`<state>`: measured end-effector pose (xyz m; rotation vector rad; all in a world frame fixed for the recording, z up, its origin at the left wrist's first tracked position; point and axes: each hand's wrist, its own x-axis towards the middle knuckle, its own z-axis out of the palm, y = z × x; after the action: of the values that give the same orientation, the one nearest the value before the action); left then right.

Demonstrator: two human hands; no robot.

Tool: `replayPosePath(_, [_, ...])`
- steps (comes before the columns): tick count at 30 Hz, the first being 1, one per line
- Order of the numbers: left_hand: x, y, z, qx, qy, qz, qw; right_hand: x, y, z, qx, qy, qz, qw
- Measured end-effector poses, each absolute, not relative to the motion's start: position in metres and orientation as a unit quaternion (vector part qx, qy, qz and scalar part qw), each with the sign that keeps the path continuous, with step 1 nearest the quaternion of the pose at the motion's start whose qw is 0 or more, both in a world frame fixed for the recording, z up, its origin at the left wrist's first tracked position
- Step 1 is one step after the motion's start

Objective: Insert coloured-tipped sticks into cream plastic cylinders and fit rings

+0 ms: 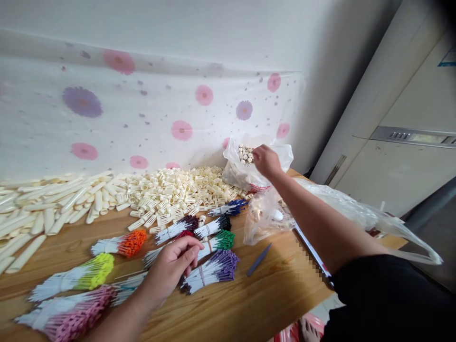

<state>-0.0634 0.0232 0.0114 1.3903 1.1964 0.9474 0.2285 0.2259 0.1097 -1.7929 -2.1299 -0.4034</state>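
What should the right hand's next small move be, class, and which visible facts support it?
Probably to pinch one of the round pieces and lift it from the plastic bag: the right hand is at the open bag, fingers beside those pieces, though whether it already grips one is hard to tell. The left hand is over the coloured bundles, away from the bag.

Reading from the middle of my view, the bench [270, 294] at 5 o'clock is smooth, grained wood with a soft sheen. The tubes [73, 197] at 9 o'clock look like glossy plastic; the slotted pieces [185, 192] at 8 o'clock, duller plastic. The bag [239, 174] at 3 o'clock is thin, crinkled, translucent plastic. At 10 o'clock the flowered sheet [153, 104] looks like smooth plastic film. My sleeve [392, 299] at 4 o'clock is matt cloth.
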Motion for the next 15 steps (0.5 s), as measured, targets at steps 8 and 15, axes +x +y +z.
replayPosePath(8, [-0.055,0.015,0.02,0.604,0.47,0.444,0.466,0.14,0.206,0.028,-0.495,-0.867,-0.05,-0.014])
replayPosePath(15, [-0.07,-0.032,0.044,0.665,0.458,0.403,0.431,0.137,0.21,0.027,-0.534,-0.842,-0.026,0.077])
